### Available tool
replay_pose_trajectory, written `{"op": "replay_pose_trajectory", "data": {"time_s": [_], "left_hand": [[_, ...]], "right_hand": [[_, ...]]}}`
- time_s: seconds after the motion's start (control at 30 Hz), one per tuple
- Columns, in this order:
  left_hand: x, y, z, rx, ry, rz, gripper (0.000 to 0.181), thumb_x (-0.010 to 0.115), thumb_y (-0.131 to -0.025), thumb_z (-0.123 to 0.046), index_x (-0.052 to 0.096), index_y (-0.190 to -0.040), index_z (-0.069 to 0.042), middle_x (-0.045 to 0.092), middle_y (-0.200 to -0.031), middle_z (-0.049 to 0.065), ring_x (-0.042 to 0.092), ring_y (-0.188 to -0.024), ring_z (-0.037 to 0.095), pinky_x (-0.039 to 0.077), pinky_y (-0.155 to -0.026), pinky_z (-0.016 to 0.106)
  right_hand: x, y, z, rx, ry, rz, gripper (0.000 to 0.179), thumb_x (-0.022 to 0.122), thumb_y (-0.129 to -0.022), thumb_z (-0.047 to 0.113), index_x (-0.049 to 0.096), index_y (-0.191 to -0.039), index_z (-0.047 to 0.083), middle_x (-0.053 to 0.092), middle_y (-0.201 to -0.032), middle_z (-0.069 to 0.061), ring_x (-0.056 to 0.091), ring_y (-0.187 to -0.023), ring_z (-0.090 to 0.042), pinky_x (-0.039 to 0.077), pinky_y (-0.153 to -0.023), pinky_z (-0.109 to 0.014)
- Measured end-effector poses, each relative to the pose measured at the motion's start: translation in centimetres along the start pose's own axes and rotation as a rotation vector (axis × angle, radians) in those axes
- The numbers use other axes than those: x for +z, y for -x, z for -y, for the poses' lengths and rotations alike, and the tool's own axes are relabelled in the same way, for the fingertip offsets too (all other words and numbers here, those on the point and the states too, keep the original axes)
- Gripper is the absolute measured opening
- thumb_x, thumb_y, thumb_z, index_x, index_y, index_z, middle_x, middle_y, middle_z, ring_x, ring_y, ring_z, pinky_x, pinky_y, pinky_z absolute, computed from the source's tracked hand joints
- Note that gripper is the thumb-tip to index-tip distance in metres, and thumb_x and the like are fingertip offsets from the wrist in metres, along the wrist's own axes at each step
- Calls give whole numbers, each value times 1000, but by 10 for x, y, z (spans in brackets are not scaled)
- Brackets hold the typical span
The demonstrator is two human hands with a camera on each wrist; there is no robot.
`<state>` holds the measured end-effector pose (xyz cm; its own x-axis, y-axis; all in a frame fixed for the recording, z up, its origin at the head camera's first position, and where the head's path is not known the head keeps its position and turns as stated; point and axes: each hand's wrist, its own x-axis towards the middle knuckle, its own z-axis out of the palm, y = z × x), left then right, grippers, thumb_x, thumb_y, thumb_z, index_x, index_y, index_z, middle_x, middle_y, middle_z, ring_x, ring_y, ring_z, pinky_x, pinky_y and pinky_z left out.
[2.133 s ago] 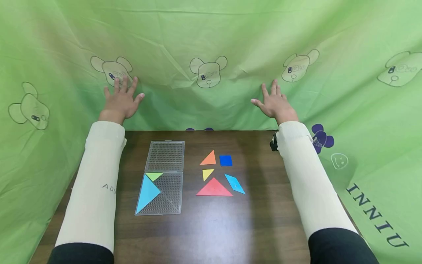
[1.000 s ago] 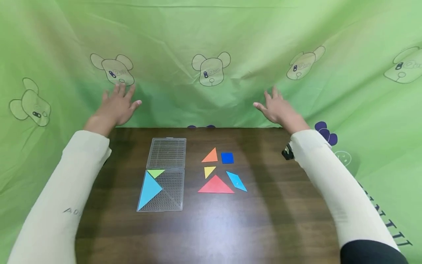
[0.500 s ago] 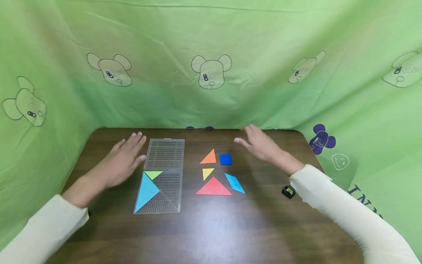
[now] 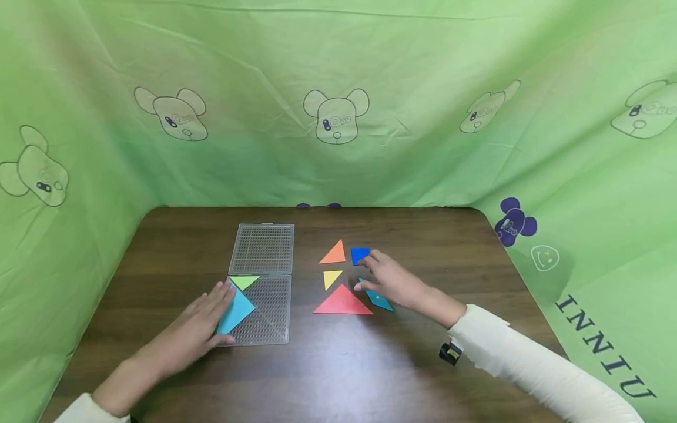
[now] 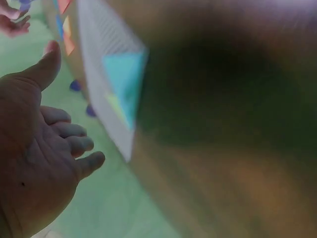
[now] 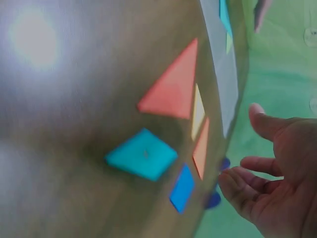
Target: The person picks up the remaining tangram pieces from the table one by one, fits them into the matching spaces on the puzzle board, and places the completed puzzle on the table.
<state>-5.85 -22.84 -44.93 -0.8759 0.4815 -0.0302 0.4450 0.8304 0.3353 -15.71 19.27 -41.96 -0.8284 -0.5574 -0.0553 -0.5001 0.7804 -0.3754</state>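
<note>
1. Currently holding left hand [image 4: 193,329] unclenched by left edge of tangram case [image 4: 275,317], partly covering light-blue triangle [image 4: 238,309] inside.
2. Hovering right hand [image 4: 395,283], grasping nothing, near dark-blue square [image 4: 359,255], right of tangram case.

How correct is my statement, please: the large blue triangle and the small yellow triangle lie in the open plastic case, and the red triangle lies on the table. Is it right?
Not quite: the small triangle in the plastic case with the large blue triangle is the green triangle. The head view shows the yellow triangle on the table, near the red triangle. The rest is right.
</note>
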Motion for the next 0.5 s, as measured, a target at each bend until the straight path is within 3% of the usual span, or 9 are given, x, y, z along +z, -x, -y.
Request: {"op": "replay_pose_trajectory", "data": {"time_s": [0.1, 0.2, 0.27, 0.4, 0.5], "left_hand": [[17, 7, -1, 20, 16, 1, 96, 75, -88, -46, 31, -159, 1, 23, -168, 23, 25, -155, 43, 3, -133, 30], [30, 10, 1, 36, 9, 2, 97, 74, -88, -50, 31, -159, 0, 22, -169, 22, 24, -156, 41, -15, -123, 13], [34, 10, 2, 39, 8, -3, 96, 72, -88, -53, 33, -159, 0, 22, -169, 21, 25, -156, 41, -13, -126, 17], [37, 9, 4, 20, 31, 19, 95, 70, -89, -53, 33, -159, -2, 21, -170, 19, 23, -157, 40, -5, -132, 28], [38, 8, 6, 19, 40, 26, 93, 72, -89, -51, 35, -158, 0, 22, -169, 20, 25, -156, 41, -1, -132, 28]], "right_hand": [[16, 3, 7, 1, 8, 23, 58, 80, -89, 33, 61, -127, -6, 60, -109, -12, 59, -95, -21, 58, -82, -33], [30, 4, 14, 29, 31, 26, 59, 83, -87, 31, 62, -126, -8, 59, -112, -13, 59, -97, -23, 59, -86, -35], [40, 3, 17, 64, 36, 17, 57, 84, -86, 30, 63, -125, -7, 60, -116, -15, 60, -102, -26, 59, -92, -39], [56, 2, 23, 143, -4, -23, 63, 86, -83, 34, 63, -126, -6, 57, -111, -13, 55, -100, -25, 55, -90, -40], [66, 1, 26, 200, -35, -57, 70, 87, -81, 40, 63, -129, -4, 56, -111, -12, 52, -103, -24, 54, -90, -40]]}}
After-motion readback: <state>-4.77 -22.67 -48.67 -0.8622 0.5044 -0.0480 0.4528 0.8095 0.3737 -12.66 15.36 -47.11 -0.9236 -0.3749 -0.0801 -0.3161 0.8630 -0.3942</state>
